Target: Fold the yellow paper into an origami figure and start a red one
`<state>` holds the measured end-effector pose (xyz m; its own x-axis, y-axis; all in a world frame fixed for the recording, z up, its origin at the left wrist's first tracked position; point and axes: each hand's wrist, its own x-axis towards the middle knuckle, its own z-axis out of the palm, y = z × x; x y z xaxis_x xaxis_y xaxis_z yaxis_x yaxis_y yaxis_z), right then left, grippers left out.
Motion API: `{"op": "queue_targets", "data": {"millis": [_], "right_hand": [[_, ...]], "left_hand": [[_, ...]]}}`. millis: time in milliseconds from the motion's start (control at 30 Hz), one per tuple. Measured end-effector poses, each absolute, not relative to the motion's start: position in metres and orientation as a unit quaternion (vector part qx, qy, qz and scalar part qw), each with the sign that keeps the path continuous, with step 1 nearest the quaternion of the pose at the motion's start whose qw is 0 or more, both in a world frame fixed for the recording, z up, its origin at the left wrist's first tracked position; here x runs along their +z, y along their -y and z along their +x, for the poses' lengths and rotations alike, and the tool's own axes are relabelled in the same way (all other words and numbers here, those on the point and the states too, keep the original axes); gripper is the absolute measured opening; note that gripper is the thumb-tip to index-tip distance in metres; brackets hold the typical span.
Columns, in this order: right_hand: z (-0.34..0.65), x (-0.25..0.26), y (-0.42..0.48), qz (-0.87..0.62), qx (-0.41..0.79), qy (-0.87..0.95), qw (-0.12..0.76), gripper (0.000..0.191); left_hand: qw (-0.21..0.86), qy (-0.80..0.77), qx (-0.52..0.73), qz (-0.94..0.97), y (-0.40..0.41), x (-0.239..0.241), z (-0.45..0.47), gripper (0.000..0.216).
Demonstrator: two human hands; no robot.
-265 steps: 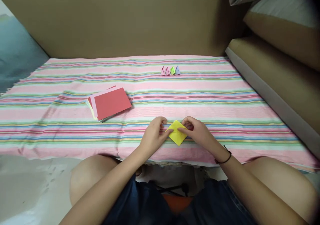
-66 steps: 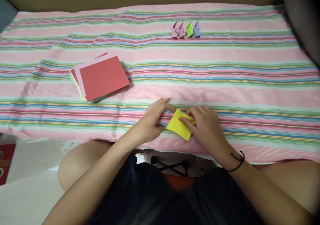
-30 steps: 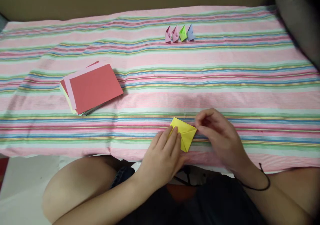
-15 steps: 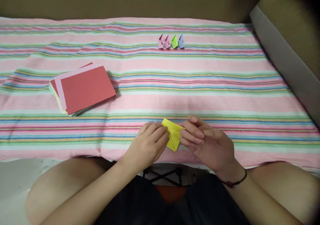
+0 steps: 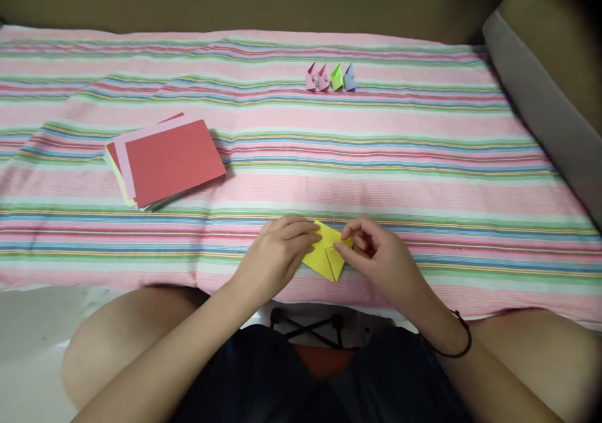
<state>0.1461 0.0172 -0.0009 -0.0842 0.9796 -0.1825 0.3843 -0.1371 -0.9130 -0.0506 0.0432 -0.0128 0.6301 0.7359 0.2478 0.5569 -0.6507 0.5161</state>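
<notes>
A yellow folded paper lies near the front edge of the striped cloth, with crease lines and a folded flap showing. My left hand holds its left side, the fingers bent over the upper left part and the thumb hidden. At the right corner, my right hand pinches the paper between thumb and forefinger, the other fingers curled in. A dark cord bracelet circles my right wrist.
A stack of coloured paper, red sheet on top, lies at the left. Several small folded paper pieces, pink, a green one and a blue one, stand in a row at the back. A grey-brown cushioned side borders the right.
My right hand has turned over from palm-up with loose fingers to a pinch on the paper's right corner. More of the yellow paper shows beside my left hand. The view has shifted slightly.
</notes>
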Motion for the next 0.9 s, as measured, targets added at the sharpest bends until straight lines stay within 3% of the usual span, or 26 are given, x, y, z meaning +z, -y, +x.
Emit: {"op": "queue_targets", "data": {"millis": [67,167,900], "right_hand": [[0.143,-0.005,-0.018,-0.634,0.367,0.621,0.28,0.011],[0.14,-0.008,-0.019,-0.648,0.314,0.651,0.242,0.012],[0.163,-0.005,-0.024,-0.699,0.325,0.597,0.222,0.02]], "left_hand": [[0.204,-0.368,0.222,0.88,-0.043,-0.014,-0.051,0.027],[0.206,-0.371,0.219,0.878,-0.043,-0.014,-0.05,0.028],[0.178,-0.37,0.202,0.889,-0.042,-0.017,-0.049,0.025]]}}
